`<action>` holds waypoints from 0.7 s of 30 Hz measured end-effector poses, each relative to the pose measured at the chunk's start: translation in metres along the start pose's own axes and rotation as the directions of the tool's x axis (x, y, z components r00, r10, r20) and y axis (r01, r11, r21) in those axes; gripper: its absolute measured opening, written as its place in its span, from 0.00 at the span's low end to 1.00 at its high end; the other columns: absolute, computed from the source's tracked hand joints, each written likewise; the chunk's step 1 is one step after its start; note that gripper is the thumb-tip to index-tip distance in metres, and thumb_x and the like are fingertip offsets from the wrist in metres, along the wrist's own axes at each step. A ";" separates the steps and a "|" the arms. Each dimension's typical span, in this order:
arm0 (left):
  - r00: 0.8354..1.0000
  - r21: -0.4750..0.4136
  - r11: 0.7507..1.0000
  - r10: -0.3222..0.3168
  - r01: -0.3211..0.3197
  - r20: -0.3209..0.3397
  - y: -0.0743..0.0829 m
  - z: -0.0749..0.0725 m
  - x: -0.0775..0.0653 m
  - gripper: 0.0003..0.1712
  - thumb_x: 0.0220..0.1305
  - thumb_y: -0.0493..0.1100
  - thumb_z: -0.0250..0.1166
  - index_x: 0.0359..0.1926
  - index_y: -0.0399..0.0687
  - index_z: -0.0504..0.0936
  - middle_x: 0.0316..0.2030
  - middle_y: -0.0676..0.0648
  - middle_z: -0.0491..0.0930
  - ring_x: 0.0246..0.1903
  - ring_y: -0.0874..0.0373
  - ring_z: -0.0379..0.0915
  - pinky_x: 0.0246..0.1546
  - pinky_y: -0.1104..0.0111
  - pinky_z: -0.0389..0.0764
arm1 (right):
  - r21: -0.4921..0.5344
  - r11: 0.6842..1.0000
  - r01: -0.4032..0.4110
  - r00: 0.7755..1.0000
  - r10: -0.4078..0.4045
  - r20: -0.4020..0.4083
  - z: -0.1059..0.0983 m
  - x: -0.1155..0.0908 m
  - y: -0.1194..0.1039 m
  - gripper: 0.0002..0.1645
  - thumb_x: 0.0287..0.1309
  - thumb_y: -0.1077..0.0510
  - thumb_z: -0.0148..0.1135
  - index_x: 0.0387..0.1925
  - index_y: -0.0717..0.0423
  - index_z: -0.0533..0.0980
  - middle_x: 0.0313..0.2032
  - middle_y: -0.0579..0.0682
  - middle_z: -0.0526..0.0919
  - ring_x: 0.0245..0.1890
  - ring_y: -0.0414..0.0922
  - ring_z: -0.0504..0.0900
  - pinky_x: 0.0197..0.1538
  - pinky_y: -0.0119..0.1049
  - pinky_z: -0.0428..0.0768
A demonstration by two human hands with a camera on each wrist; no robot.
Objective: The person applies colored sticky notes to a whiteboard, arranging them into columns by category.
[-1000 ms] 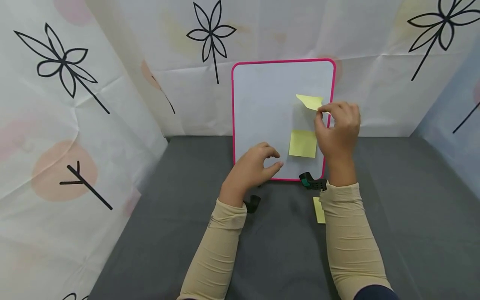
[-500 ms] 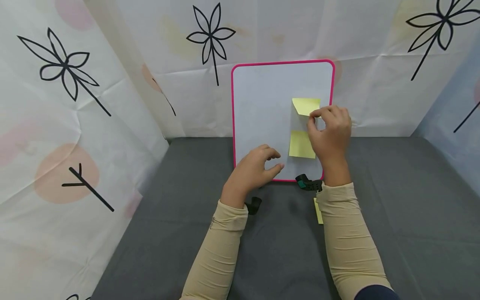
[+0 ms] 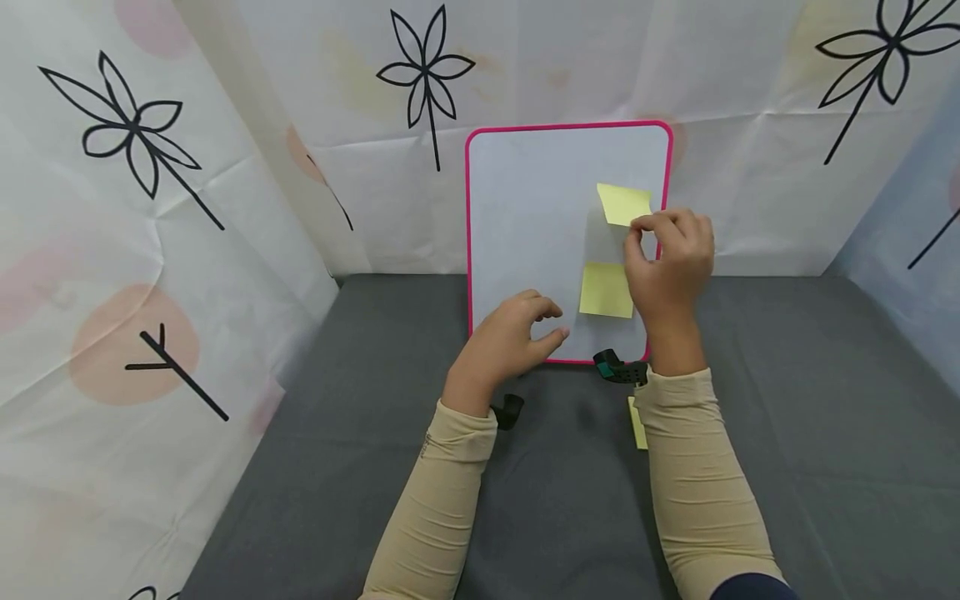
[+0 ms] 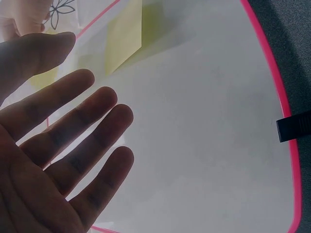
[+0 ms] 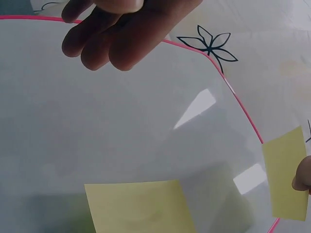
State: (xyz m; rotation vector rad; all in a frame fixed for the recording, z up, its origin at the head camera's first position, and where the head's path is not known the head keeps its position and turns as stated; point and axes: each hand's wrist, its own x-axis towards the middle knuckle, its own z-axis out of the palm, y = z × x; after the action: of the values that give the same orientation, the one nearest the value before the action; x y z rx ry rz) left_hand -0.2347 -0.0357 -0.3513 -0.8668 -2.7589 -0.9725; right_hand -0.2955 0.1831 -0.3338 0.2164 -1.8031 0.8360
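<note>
My right hand pinches a yellow sticky note by its lower right part, in front of the upper right of a pink-framed whiteboard. The note leans at an angle, and its shadow falls on the board; whether an edge touches, I cannot tell. Below it, a second yellow sticky note is on the board, its lower part standing off the surface in the left wrist view. My left hand, fingers relaxed and thumb apart, hovers before the lower left of the board and holds nothing.
On the grey tabletop, another yellow sticky note or pad is partly hidden by the right sleeve. A black clip sits on the board's edge. White cloth with flower drawings hangs behind and at the left.
My right hand shifts a little left and down with the pinched sticky note, then back right and slightly up. The left hand and the lower note stay in place.
</note>
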 end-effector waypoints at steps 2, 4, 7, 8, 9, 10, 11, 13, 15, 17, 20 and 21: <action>1.000 0.004 1.000 -0.003 0.003 0.000 0.001 0.000 0.000 0.17 0.74 0.44 0.68 0.55 0.38 0.86 0.53 0.41 0.85 0.55 0.47 0.81 0.59 0.58 0.82 | -0.002 1.000 -0.001 1.000 0.001 -0.002 -0.001 0.001 -0.001 0.13 0.69 0.61 0.63 0.35 0.67 0.87 0.37 0.66 0.85 0.41 0.64 0.76 0.48 0.54 0.71; 1.000 0.002 1.000 -0.004 0.004 0.001 0.001 0.000 0.000 0.17 0.74 0.44 0.68 0.55 0.38 0.86 0.53 0.41 0.85 0.55 0.46 0.81 0.60 0.57 0.82 | -0.006 1.000 0.000 1.000 0.000 -0.001 -0.002 0.001 -0.001 0.13 0.70 0.61 0.63 0.36 0.67 0.87 0.37 0.66 0.85 0.41 0.64 0.76 0.48 0.54 0.71; 1.000 0.004 1.000 -0.007 0.007 0.003 0.001 0.000 0.000 0.17 0.74 0.45 0.68 0.55 0.38 0.86 0.53 0.41 0.85 0.55 0.46 0.81 0.59 0.57 0.82 | -0.016 1.000 0.002 1.000 -0.002 0.006 -0.001 0.000 0.000 0.12 0.70 0.62 0.63 0.36 0.67 0.87 0.37 0.66 0.85 0.41 0.63 0.76 0.48 0.55 0.71; 1.000 0.003 1.000 -0.008 0.008 0.004 0.002 0.000 0.000 0.17 0.74 0.45 0.69 0.55 0.38 0.87 0.53 0.41 0.85 0.55 0.46 0.81 0.59 0.57 0.82 | -0.017 1.000 0.001 1.000 -0.001 0.006 0.000 -0.001 0.000 0.12 0.69 0.62 0.64 0.36 0.67 0.88 0.37 0.66 0.85 0.41 0.63 0.76 0.48 0.55 0.72; 1.000 0.003 1.000 -0.009 0.009 0.005 0.002 0.000 0.000 0.17 0.74 0.45 0.69 0.55 0.38 0.87 0.53 0.41 0.85 0.55 0.46 0.81 0.59 0.57 0.82 | -0.021 1.000 0.004 1.000 -0.004 0.012 0.000 -0.001 0.001 0.12 0.69 0.62 0.64 0.36 0.67 0.88 0.37 0.66 0.85 0.41 0.63 0.76 0.48 0.55 0.72; 1.000 0.007 1.000 -0.009 0.009 0.007 0.002 0.001 0.001 0.17 0.74 0.45 0.69 0.55 0.38 0.87 0.53 0.41 0.85 0.55 0.46 0.81 0.59 0.57 0.82 | -0.021 1.000 0.003 1.000 -0.003 0.014 0.001 -0.002 0.002 0.11 0.69 0.62 0.64 0.36 0.67 0.88 0.37 0.65 0.85 0.41 0.63 0.76 0.48 0.56 0.72; 1.000 0.010 1.000 -0.009 0.009 0.009 0.002 0.001 0.001 0.17 0.74 0.45 0.69 0.56 0.38 0.87 0.53 0.41 0.85 0.55 0.46 0.81 0.59 0.57 0.82 | -0.021 1.000 0.003 1.000 -0.002 0.015 0.001 -0.003 0.003 0.11 0.69 0.63 0.65 0.36 0.67 0.88 0.37 0.65 0.85 0.41 0.63 0.76 0.48 0.56 0.72; 1.000 0.016 1.000 -0.007 0.007 0.011 0.002 0.001 0.001 0.17 0.74 0.45 0.68 0.56 0.38 0.87 0.53 0.41 0.85 0.55 0.47 0.81 0.59 0.57 0.82 | -0.017 1.000 0.006 1.000 -0.006 0.021 0.003 -0.003 0.005 0.10 0.69 0.64 0.65 0.35 0.67 0.88 0.37 0.65 0.85 0.41 0.64 0.76 0.49 0.57 0.73; 1.000 0.019 1.000 -0.006 0.006 0.013 0.003 0.002 0.002 0.17 0.74 0.45 0.68 0.56 0.38 0.87 0.53 0.41 0.85 0.55 0.47 0.82 0.59 0.57 0.82 | -0.015 1.000 0.012 1.000 -0.011 0.027 0.004 -0.004 0.007 0.10 0.69 0.64 0.64 0.35 0.67 0.88 0.37 0.65 0.85 0.41 0.64 0.76 0.49 0.58 0.73; 1.000 0.020 1.000 -0.007 0.007 0.013 0.003 0.002 0.002 0.17 0.74 0.45 0.68 0.56 0.38 0.87 0.53 0.41 0.85 0.55 0.47 0.82 0.59 0.57 0.82 | -0.012 1.000 0.014 0.999 -0.014 0.032 0.005 -0.005 0.009 0.10 0.68 0.65 0.64 0.35 0.67 0.88 0.36 0.65 0.85 0.41 0.65 0.76 0.49 0.58 0.73; 1.000 0.020 1.000 -0.007 0.007 0.012 0.004 0.002 0.002 0.17 0.74 0.45 0.69 0.56 0.38 0.87 0.53 0.41 0.85 0.55 0.47 0.82 0.59 0.57 0.82 | -0.009 1.000 0.015 0.999 -0.014 0.046 0.006 -0.006 0.010 0.09 0.67 0.66 0.64 0.34 0.67 0.88 0.36 0.65 0.85 0.41 0.65 0.76 0.50 0.58 0.73; 1.000 0.021 1.000 -0.006 0.006 0.012 0.004 0.002 0.002 0.17 0.74 0.45 0.69 0.56 0.38 0.87 0.53 0.41 0.85 0.56 0.47 0.82 0.60 0.57 0.82 | -0.011 1.000 0.016 0.999 -0.015 0.051 0.006 -0.006 0.010 0.09 0.67 0.66 0.64 0.34 0.67 0.87 0.36 0.65 0.85 0.41 0.65 0.76 0.50 0.58 0.73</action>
State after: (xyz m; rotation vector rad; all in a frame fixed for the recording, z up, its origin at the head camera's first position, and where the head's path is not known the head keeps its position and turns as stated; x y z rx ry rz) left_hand -0.2340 -0.0309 -0.3504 -0.8643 -2.7777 -0.9411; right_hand -0.3029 0.1849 -0.3443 0.2461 -1.8509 0.8156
